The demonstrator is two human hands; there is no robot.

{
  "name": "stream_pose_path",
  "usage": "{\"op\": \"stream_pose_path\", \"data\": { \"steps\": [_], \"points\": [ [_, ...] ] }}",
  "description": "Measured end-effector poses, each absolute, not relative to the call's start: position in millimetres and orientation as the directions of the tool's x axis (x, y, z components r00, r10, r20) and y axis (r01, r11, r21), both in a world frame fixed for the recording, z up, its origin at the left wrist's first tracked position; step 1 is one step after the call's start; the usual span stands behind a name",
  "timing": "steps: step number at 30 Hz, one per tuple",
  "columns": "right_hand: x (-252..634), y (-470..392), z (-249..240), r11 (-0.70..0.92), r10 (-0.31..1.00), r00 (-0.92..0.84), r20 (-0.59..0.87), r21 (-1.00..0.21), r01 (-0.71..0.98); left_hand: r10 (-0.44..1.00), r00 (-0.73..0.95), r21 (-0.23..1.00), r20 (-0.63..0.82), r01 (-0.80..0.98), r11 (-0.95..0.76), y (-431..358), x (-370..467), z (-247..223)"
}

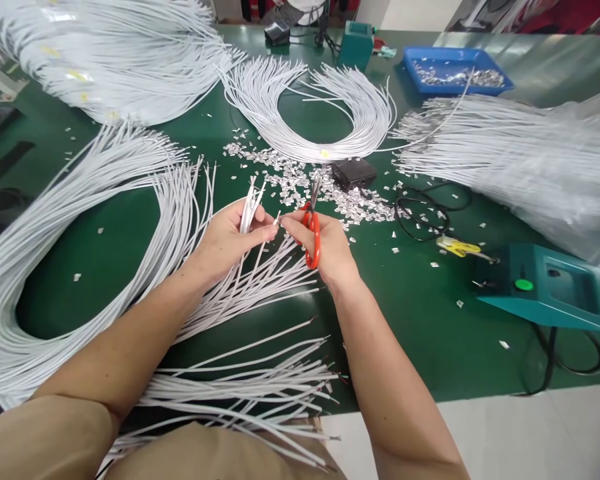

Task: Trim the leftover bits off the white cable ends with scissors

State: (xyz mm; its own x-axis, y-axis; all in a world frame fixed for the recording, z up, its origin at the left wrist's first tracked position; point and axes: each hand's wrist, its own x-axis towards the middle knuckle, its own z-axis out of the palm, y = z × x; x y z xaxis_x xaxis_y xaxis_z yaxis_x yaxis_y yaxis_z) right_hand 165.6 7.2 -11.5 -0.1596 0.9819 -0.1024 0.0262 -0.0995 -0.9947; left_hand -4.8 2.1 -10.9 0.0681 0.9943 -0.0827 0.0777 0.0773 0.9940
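Observation:
My left hand (230,233) is closed around a small bunch of white cables (250,208), their ends pointing up and away from me. Its thumb and forefinger meet at one cable end. My right hand (330,243) pinches at that same tip, and the red-handled scissors (313,230) are held in this hand with the blades pointing away. More loose white cables (260,293) lie under my left wrist. Another spread of cables (260,390) with bare reddish ends reaches over the table edge by my body.
Cable coils (145,253) lie left and at the back (325,133). Small silvery pieces (290,177) are scattered around a black box (354,173). A blue tray (455,87), bagged cables (505,147), a yellow tool (457,247) and a teal machine (545,287) stand right.

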Motion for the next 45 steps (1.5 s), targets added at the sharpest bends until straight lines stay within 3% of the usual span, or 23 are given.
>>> {"op": "stream_pose_path", "data": {
  "steps": [3, 6, 16, 23, 26, 28, 31, 33, 36, 40, 42, 45],
  "points": [
    [168, 8, -15, 0.065, 0.994, -0.111, 0.015, -0.881, 0.468, 0.998, 0.029, 0.994, -0.060, 0.098, 0.057, 4, -6, -13],
    [169, 9, -21, 0.190, 0.979, -0.190, 0.077, -0.684, 0.704, 0.999, 0.022, 0.991, -0.034, 0.131, 0.031, 5, -8, -15],
    [169, 7, -20, 0.236, 0.970, -0.237, 0.058, -0.472, 0.850, 0.999, 0.018, 0.956, 0.046, 0.288, -0.050, 4, -8, -11],
    [167, 7, -23, 0.259, 0.965, -0.250, 0.082, -0.467, 0.845, 0.999, 0.040, 0.962, 0.019, 0.271, -0.030, 4, -9, -11],
    [171, 9, -24, 0.236, 0.969, -0.241, 0.061, -0.528, 0.816, 1.000, 0.023, 0.961, 0.001, 0.277, -0.007, 3, -8, -10],
    [173, 10, -21, 0.160, 0.982, -0.185, 0.027, -0.636, 0.755, 1.000, 0.007, 0.948, 0.016, 0.319, -0.017, 2, -8, -9],
    [170, 9, -16, 0.037, 0.995, -0.099, -0.009, -0.892, 0.451, 0.998, 0.002, 0.915, 0.065, 0.399, -0.060, 1, -6, -8],
    [165, 7, -13, -0.011, 0.996, -0.080, -0.026, -0.982, 0.187, 0.995, 0.010, 0.888, 0.095, 0.452, -0.089, 1, -5, -7],
    [157, 4, -13, -0.076, 0.996, -0.044, -0.074, -0.996, -0.042, 0.993, 0.016, 0.853, 0.117, 0.510, -0.109, -1, -3, -3],
    [153, 5, -19, -0.149, 0.989, -0.033, -0.146, -0.974, -0.173, 0.995, 0.015, 0.849, 0.094, 0.522, -0.088, -3, 0, -1],
    [153, 5, -21, -0.170, 0.986, -0.032, -0.167, -0.963, -0.208, 0.999, 0.019, 0.886, 0.050, 0.460, -0.053, -2, 0, -3],
    [153, 6, -20, -0.188, 0.982, -0.049, -0.182, -0.952, -0.242, 0.994, 0.084, 0.972, -0.065, 0.230, 0.044, 0, -1, -8]
  ]
}}
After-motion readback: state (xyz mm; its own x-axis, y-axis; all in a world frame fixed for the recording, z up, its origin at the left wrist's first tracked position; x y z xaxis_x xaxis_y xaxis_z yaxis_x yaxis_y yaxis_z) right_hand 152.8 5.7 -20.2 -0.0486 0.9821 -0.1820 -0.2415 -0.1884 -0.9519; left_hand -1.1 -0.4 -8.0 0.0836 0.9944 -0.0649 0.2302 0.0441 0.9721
